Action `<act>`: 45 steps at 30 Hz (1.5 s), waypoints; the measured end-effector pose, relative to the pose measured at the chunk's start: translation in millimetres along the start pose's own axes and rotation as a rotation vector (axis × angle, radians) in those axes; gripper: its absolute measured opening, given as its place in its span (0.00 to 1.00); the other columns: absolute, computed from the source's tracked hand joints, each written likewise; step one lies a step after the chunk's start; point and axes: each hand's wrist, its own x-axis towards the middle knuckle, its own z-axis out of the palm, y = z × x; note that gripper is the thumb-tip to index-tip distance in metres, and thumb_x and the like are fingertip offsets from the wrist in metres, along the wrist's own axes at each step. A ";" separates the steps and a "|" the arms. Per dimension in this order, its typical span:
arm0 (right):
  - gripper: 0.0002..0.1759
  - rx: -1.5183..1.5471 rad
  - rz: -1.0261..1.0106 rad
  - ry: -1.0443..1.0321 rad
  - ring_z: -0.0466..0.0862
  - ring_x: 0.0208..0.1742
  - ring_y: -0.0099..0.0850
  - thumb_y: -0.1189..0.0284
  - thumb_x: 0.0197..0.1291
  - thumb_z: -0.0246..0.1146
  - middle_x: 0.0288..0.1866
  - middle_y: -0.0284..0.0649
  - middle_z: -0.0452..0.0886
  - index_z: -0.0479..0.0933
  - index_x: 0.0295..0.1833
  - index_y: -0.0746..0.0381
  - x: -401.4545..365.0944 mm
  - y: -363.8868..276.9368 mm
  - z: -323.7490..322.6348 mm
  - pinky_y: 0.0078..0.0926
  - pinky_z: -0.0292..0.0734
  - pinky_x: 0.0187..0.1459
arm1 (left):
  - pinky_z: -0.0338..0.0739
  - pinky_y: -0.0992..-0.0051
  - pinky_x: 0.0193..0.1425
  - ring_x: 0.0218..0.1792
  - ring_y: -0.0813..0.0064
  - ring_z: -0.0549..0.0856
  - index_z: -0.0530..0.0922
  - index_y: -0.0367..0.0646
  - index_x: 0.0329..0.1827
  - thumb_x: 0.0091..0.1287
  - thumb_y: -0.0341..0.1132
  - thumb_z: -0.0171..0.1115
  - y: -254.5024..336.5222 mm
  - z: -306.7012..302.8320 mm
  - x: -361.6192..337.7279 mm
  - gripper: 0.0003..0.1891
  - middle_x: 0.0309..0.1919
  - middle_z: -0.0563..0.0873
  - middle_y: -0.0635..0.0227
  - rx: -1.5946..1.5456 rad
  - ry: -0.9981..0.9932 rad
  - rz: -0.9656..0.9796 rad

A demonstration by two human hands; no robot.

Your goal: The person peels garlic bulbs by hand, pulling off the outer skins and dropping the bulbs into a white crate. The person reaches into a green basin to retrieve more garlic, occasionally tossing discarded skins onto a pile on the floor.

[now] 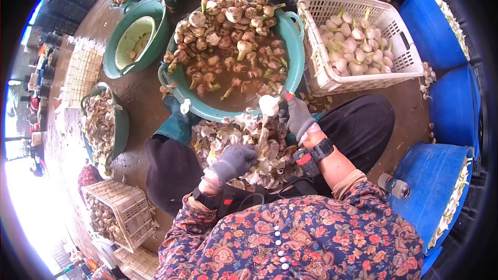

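Note:
A clean white garlic bulb (268,105) is in the fingers of my right hand (298,116), at the near rim of a green tub (181,101). Muddy unpeeled garlic bulbs (233,15) are heaped in that tub, some lying in brown water. My left hand (234,162), gloved in grey like the right, is closed over a pile of garlic skins (264,148) between my legs. I cannot tell what its curled fingers hold. A small red and green spot shows by my right fingertips.
At the right, a white crate (358,82) holds peeled garlic, with blue barrels (425,192) and a can (394,185) beyond. To the left stand a green basin (115,52), a tub of skins (120,124) and a tipped crate of garlic (136,210).

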 end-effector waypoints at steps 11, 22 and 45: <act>0.20 -0.319 0.018 0.046 0.69 0.17 0.20 0.54 0.56 0.63 0.19 0.30 0.71 0.75 0.34 0.62 42.3 16.4 -10.1 0.21 0.62 0.17 | 0.76 0.74 0.45 0.38 0.66 0.84 0.83 0.43 0.37 0.54 0.56 0.63 -69.8 -49.3 92.0 0.23 0.33 0.86 0.62 0.107 0.233 -0.573; 0.24 -1.547 -0.149 -0.097 0.80 0.44 0.50 0.54 0.52 0.58 0.37 0.54 0.80 0.79 0.39 0.65 63.8 -74.1 12.4 0.40 0.74 0.46 | 0.77 0.67 0.44 0.43 0.61 0.83 0.77 0.30 0.48 0.50 0.52 0.68 -135.6 -8.6 201.7 0.32 0.41 0.83 0.52 -0.510 0.118 -0.732; 0.20 0.588 -0.350 -0.611 0.83 0.34 0.33 0.60 0.67 0.48 0.34 0.44 0.81 0.74 0.42 0.67 80.0 -182.3 45.4 0.29 0.81 0.40 | 0.73 0.70 0.53 0.49 0.60 0.81 0.78 0.33 0.49 0.49 0.57 0.67 -109.0 -45.6 153.7 0.34 0.45 0.83 0.52 -0.072 0.196 -0.691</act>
